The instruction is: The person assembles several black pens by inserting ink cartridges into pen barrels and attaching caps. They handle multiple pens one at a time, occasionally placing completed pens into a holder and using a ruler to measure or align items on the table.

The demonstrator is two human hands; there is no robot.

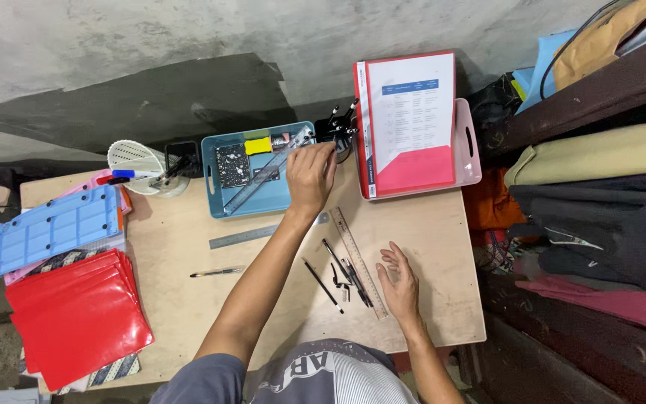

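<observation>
Blue tray (218, 196): your left hand (310, 173) grip sits at its right edge, state unclear. Right hand (399, 284) released, flat on tabletop (181, 247) beside clear ruler (358, 262).

A cramped, makeshift stationery work corner, seemingly in a storeroom or home. A plain plywood table (188, 247) stands against a rough, stained concrete wall (114, 45), carrying red folders (76, 314), rulers and a blue tray (259, 198) of office supplies. Folded fabric (600, 202) is stacked on shelves alongside.
</observation>
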